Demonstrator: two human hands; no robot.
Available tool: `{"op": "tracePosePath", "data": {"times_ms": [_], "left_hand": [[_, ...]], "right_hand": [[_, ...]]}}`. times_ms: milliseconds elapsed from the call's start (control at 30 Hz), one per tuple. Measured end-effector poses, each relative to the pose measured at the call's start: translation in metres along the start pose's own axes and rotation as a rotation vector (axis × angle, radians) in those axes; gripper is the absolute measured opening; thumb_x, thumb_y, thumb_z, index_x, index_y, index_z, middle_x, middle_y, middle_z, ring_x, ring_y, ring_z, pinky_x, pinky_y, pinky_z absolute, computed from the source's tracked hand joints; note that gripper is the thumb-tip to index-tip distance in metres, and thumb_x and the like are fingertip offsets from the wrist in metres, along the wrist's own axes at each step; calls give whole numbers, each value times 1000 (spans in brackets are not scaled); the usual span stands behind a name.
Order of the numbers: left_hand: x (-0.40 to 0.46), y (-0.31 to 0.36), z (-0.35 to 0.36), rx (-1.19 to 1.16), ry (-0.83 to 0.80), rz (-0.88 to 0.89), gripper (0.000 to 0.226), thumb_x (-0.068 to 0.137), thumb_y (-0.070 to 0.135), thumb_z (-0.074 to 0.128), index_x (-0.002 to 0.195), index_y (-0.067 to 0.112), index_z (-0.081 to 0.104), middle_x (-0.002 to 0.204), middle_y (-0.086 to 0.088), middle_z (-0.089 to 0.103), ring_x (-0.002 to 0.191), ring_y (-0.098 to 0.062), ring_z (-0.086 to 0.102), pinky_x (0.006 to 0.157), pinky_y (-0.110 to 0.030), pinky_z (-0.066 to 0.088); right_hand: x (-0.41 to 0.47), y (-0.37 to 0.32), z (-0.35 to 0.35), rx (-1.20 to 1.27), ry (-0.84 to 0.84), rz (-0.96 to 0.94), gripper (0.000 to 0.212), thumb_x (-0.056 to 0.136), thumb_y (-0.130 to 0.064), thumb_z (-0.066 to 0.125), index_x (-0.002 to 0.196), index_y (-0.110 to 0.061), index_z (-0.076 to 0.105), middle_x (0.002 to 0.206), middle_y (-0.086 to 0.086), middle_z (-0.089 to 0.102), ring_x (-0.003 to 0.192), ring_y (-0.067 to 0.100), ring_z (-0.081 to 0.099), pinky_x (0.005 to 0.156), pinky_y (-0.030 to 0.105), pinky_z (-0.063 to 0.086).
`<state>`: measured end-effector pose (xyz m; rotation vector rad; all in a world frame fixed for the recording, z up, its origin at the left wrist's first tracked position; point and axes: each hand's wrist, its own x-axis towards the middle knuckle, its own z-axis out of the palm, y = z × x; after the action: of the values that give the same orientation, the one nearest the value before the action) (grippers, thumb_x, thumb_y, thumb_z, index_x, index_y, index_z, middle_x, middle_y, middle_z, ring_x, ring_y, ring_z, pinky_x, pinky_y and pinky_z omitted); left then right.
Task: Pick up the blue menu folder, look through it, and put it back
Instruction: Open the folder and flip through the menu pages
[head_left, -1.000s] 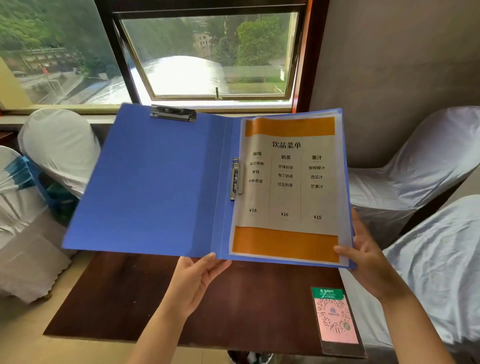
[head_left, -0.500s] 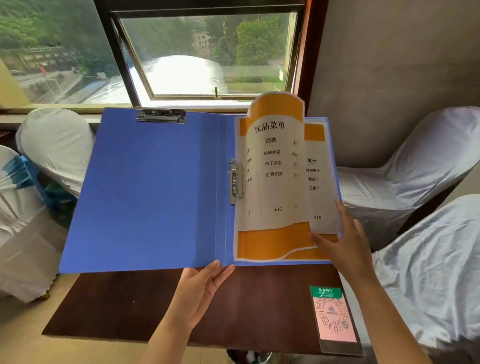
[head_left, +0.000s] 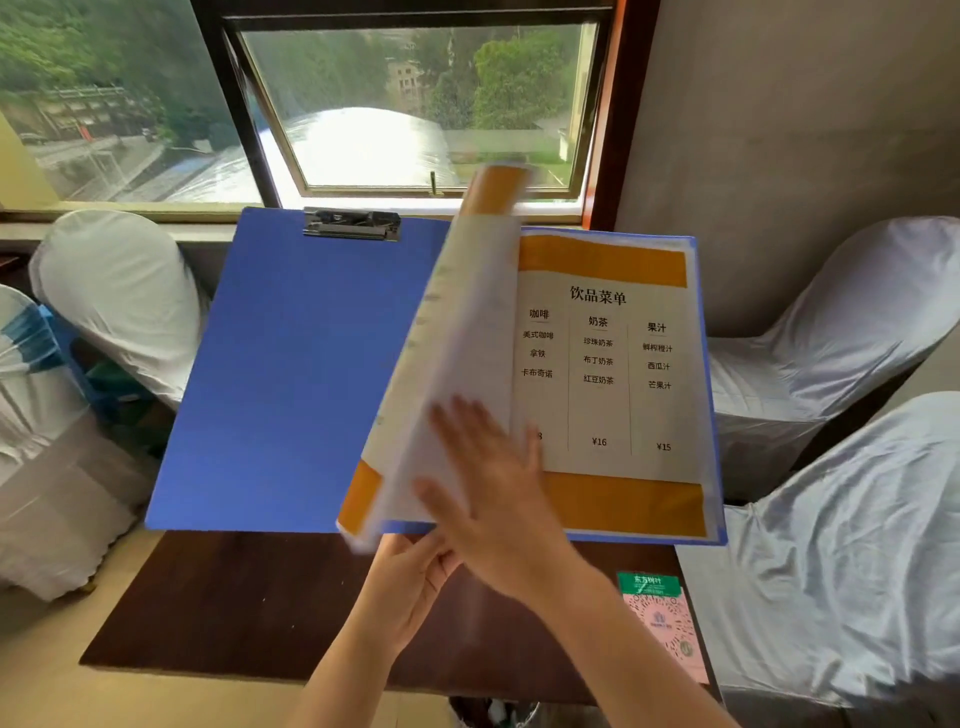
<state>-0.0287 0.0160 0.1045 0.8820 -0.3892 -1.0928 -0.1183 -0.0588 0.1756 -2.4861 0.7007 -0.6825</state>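
Above the table's (head_left: 249, 597) far edge, my left hand (head_left: 410, 587) pinches the open blue menu folder's (head_left: 291, 374) bottom edge; my right hand (head_left: 498, 493), fingers spread, holds nothing and presses a page (head_left: 457, 332).

The blue menu folder (head_left: 291, 374) looks like smooth matt plastic, its clip (head_left: 352, 224) shiny metal; pages (head_left: 602, 364) sit in glossy sleeves. The counter (head_left: 249, 597) is dark polished wood; at 3 o'clock, chair covers (head_left: 831, 364) are white cloth.

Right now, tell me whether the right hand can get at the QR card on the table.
Probably yes. The right hand is pushing the page over, holding nothing firmly, and the QR card lies uncovered on the table just below the folder, on that hand's side.
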Motion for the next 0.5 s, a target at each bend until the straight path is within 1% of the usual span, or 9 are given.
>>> {"op": "tracePosePath", "data": {"times_ms": [33, 100, 167, 200, 267, 333, 400, 433, 500], "left_hand": [[-1, 1, 3, 43, -57, 27, 34, 83, 16, 60, 117, 10, 59, 105, -19, 69, 92, -26, 69, 69, -32, 59], [-6, 3, 7, 95, -168, 57, 31, 84, 37, 60, 111, 25, 66, 111, -5, 70, 102, -17, 66, 78, -28, 56], [-4, 4, 4, 99, -118, 26, 23, 84, 24, 56, 101, 19, 71, 101, -13, 70, 93, -17, 69, 74, -26, 57], [-2, 3, -1, 69, -66, 2, 23, 80, 12, 55, 97, 12, 71, 94, -18, 70, 85, -20, 71, 69, -27, 58], [2, 4, -9, -41, -23, -43, 34, 72, 0, 56, 105, 7, 64, 93, -16, 74, 86, -24, 72, 67, -31, 59], [4, 6, -14, -93, 12, -65, 44, 70, -3, 57, 113, 9, 57, 96, -11, 75, 92, -27, 71, 67, -34, 59], [4, 9, -17, -103, 23, -54, 46, 71, -2, 57, 115, 11, 54, 97, -9, 75, 93, -27, 70, 67, -34, 59], [4, 11, -18, -106, 19, -46, 45, 72, -2, 57, 115, 13, 55, 97, -9, 75, 93, -27, 70, 68, -35, 59], [6, 13, -22, -121, 9, -40, 42, 73, -2, 56, 111, 14, 58, 97, -10, 75, 92, -27, 71, 68, -36, 60]], "right_hand": [[-1, -7, 5, -57, -58, -30, 61, 85, -65, 14, 141, -49, -5, 158, -4, 10, 144, 9, -3, 111, 49, -18], [-5, -13, 10, -115, -161, -47, 61, 87, -66, 12, 143, -44, 1, 158, -6, 11, 144, 8, -4, 113, 51, -17], [-7, -13, 5, -37, -166, -65, 57, 92, -59, 19, 144, -36, 18, 153, -6, 28, 142, 7, 14, 117, 46, -8], [-9, -11, -2, 73, -110, -61, 53, 94, -53, 24, 142, -31, 29, 147, -6, 40, 138, 7, 27, 118, 43, 1], [-13, 2, -20, 222, 117, -3, 44, 94, -43, 36, 132, -23, 47, 134, -4, 55, 124, 7, 45, 113, 43, 26], [-17, 30, -42, 82, 421, 73, 41, 91, -35, 44, 126, -17, 53, 132, 6, 55, 123, 17, 47, 104, 44, 37], [-24, 66, -66, -153, 578, 236, 50, 84, -27, 61, 132, -14, 48, 139, 21, 43, 128, 34, 39, 104, 50, 35], [-29, 85, -78, -147, 541, 348, 63, 81, -21, 68, 137, -18, 41, 142, 23, 36, 129, 37, 36, 104, 51, 34], [-39, 112, -98, 186, 299, 541, 84, 79, -14, 72, 143, -36, 22, 143, 13, 34, 123, 29, 42, 94, 46, 43]]}}
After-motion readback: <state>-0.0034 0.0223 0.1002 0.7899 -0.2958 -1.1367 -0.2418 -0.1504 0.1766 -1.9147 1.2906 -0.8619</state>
